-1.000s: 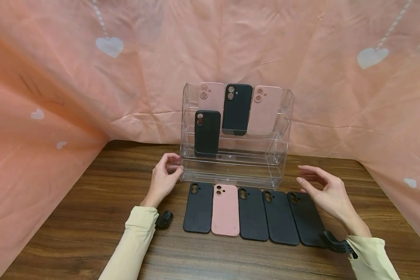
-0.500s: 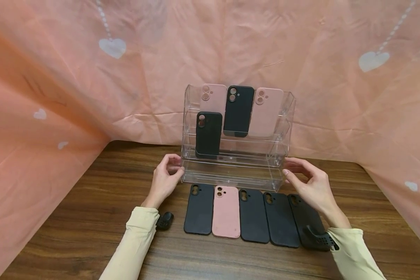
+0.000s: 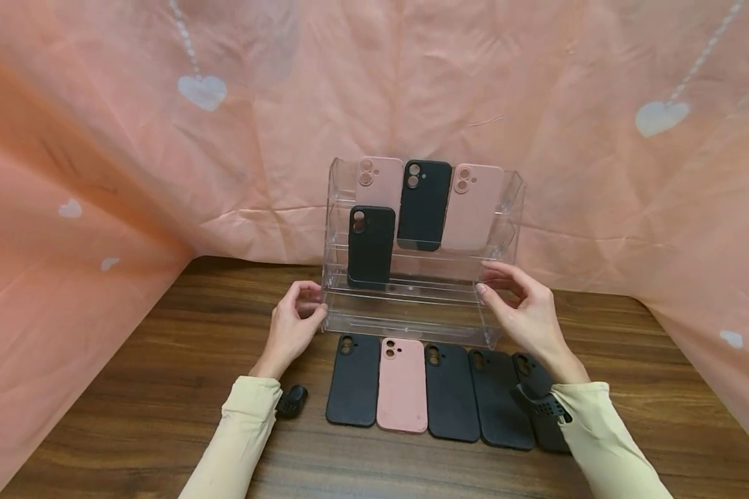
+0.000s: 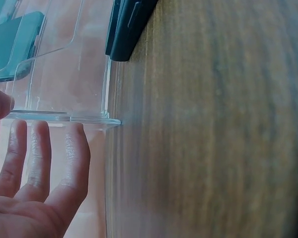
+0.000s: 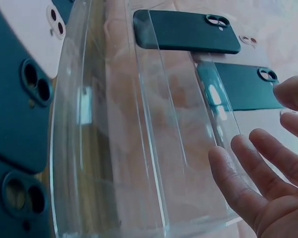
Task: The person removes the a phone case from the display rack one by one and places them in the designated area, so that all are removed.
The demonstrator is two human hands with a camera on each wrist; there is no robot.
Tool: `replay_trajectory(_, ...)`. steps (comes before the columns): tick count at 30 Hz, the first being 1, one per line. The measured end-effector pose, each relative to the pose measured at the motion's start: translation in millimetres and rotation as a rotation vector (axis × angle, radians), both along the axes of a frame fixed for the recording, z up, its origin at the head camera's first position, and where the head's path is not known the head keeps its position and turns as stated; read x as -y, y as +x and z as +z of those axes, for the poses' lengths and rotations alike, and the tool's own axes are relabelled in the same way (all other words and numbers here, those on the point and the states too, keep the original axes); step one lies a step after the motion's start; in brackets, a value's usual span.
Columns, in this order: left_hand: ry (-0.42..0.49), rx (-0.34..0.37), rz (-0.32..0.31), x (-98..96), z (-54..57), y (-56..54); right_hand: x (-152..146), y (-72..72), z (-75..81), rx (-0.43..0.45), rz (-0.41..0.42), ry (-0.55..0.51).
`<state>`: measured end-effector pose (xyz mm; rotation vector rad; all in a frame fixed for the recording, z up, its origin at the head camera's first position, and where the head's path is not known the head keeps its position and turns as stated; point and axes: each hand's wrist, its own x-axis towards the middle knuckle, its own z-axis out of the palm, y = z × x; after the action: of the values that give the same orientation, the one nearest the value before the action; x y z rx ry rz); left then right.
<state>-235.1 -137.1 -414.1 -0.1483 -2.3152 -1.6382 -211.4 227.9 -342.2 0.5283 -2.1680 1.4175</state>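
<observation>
A clear tiered display stand (image 3: 412, 326) holds phone cases. On its top tier lean a pink case (image 3: 474, 208), a black case (image 3: 424, 204) and another pink case (image 3: 379, 181); a lower black case (image 3: 371, 246) stands at the left. My left hand (image 3: 292, 329) has its fingertips against the stand's left side panel, and the left wrist view shows these fingers (image 4: 72, 153) fairly straight. Over the stand's right end hovers my right hand (image 3: 524, 308), fingers spread and loosely bent around nothing. Whether its fingertips (image 5: 221, 158) touch the clear plastic I cannot tell.
In front of the stand, a row of several phone cases lies flat on the wooden table (image 3: 162, 388): one pink (image 3: 402, 384), the others black (image 3: 352, 381). My right forearm partly covers the rightmost black case. Pink cloth (image 3: 274, 138) hangs behind and at both sides.
My right hand has moved left, from beside the stand to over its right end. The left hand stays at the left panel. The phone cases have kept their places.
</observation>
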Motion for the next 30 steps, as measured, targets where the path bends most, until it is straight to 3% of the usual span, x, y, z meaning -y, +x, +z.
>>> replay_trajectory(14, 0.010, -0.004, -0.014, -0.8, -0.6, 0.6, 24.4, -16.4, 6.3, -0.001, 0.002, 0.008)
replay_trajectory(30, 0.023, 0.002, -0.013, 0.1, -0.3, 1.1, 55.3, -45.3, 9.9, -0.016, 0.125, -0.100)
